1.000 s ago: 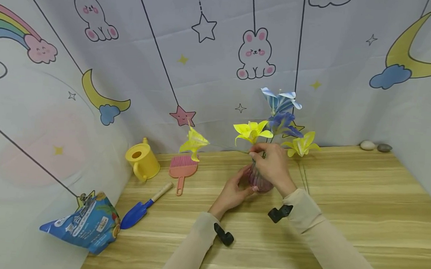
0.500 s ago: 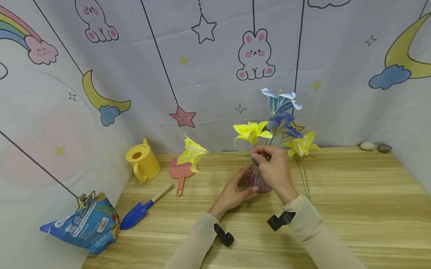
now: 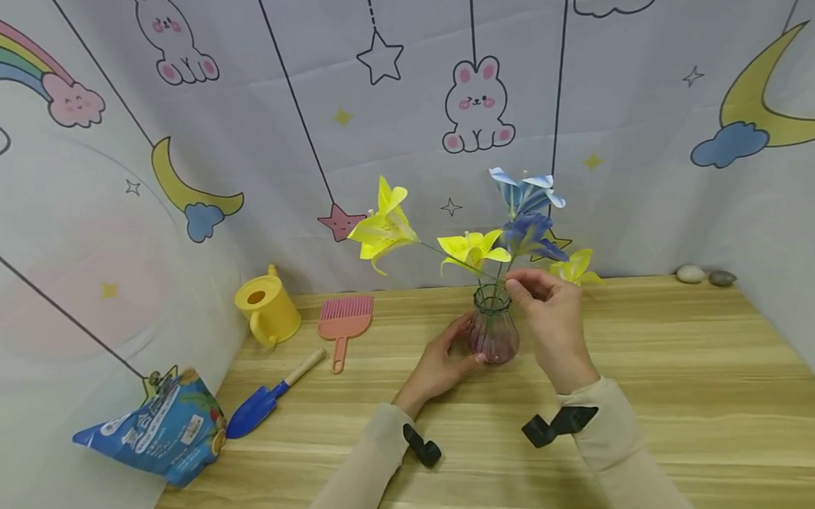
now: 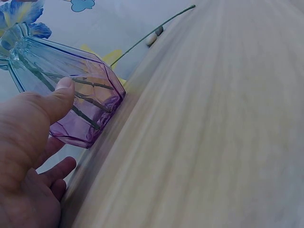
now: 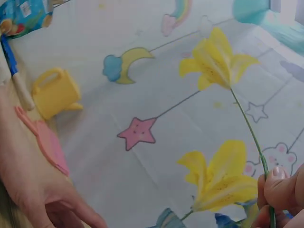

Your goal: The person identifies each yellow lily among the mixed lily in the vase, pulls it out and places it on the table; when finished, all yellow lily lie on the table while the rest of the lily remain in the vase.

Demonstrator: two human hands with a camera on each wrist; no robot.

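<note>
A clear glass vase point(image 3: 493, 340), tinted purple below, stands on the wooden table point(image 3: 648, 421). My left hand point(image 3: 439, 364) holds it low on its left side, thumb against the glass in the left wrist view. The vase contains a yellow lily point(image 3: 474, 252), a light blue flower point(image 3: 524, 191) and a darker blue flower point(image 3: 534, 236); their stems show through the glass. Beside the rim, my right hand point(image 3: 555, 320) pinches the green stem of another yellow lily point(image 3: 384, 226), whose bloom points up and left. A further yellow lily point(image 3: 577, 265) lies behind that hand, partly hidden.
A yellow watering can point(image 3: 268, 309), a pink dustpan-shaped toy with teeth point(image 3: 345, 316) and a blue trowel point(image 3: 261, 404) lie to the left. Nearer the left edge is a clipped blue bag point(image 3: 170, 430). Two stones point(image 3: 690, 274) sit at the back right, before a printed cloth.
My right hand has moved right, away from the front of the vase's neck, uncovering the rim. The held lily's bloom has risen from table level. My left hand stays on the vase.
</note>
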